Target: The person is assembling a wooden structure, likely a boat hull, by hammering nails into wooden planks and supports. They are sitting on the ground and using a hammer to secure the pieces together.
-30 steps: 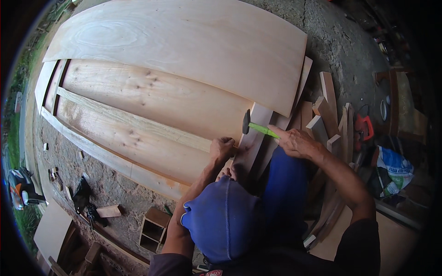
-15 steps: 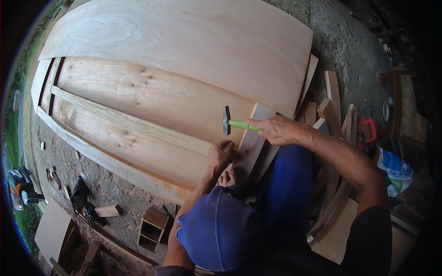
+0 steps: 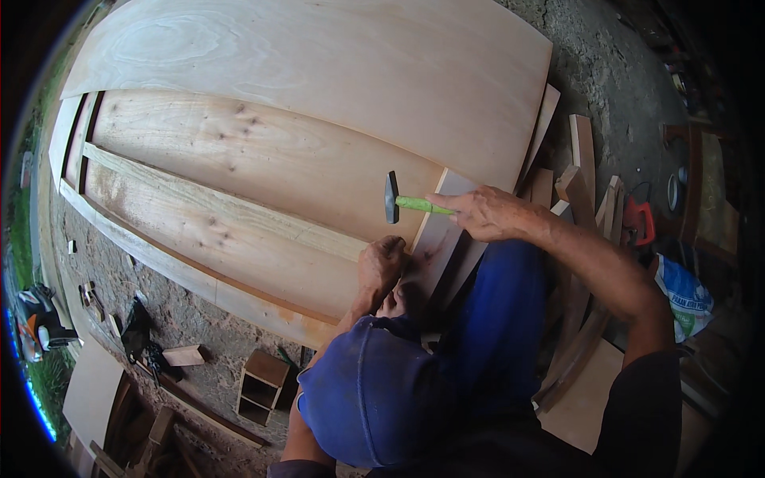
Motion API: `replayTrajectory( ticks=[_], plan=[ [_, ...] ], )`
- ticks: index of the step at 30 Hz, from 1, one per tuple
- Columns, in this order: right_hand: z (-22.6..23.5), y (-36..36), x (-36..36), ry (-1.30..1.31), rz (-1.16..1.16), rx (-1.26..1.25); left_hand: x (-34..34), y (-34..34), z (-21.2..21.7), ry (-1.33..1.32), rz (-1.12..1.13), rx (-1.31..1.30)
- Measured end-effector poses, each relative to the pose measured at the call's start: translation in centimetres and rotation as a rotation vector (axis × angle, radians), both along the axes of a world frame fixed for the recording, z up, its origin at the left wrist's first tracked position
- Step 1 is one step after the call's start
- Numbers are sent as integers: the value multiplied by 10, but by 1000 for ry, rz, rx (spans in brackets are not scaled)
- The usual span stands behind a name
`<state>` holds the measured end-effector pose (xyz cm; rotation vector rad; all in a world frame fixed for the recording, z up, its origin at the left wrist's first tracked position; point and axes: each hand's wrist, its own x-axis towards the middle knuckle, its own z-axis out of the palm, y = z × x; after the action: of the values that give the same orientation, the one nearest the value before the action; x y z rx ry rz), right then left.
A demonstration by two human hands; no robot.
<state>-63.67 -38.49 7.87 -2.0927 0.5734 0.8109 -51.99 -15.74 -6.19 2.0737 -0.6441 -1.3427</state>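
Observation:
My right hand (image 3: 484, 213) is closed round the green handle of a hammer (image 3: 422, 205). The hammer's dark metal head (image 3: 391, 197) hangs in the air just above and beyond my left hand (image 3: 382, 259). That hand's fingers are pinched together at the near right end of a wooden frame; anything between them is too small to make out. It rests where a long middle slat (image 3: 239, 203) meets a pale end board (image 3: 438, 219). Under the slat lies a plywood panel (image 3: 271, 151). My bare foot (image 3: 390, 304) shows just behind the left hand.
A large plywood sheet (image 3: 335, 64) covers the frame's far side. Loose timber (image 3: 582, 151), a red-handled tool (image 3: 640, 221) and a blue-and-white sack (image 3: 683, 299) lie to the right. At lower left are a small wooden box (image 3: 263, 386) and a black bag (image 3: 142, 338).
The view has shifted slightly. Both hands and the hammer keep nearly the same place over the frame, with their grips unchanged.

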Motion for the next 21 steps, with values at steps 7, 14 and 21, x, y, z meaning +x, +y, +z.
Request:
replayTrajectory(
  ticks=[7,14,21],
  plan=[
    [-7,3,-17,-17,37,-15,-1,-6,11,-18,-45,51],
    [-17,15,-31,-38,41,-66,-6,-6,8,-31,-20,42],
    [-3,14,-18,-10,-131,-41,-5,-1,3,-40,35,25]
  ],
)
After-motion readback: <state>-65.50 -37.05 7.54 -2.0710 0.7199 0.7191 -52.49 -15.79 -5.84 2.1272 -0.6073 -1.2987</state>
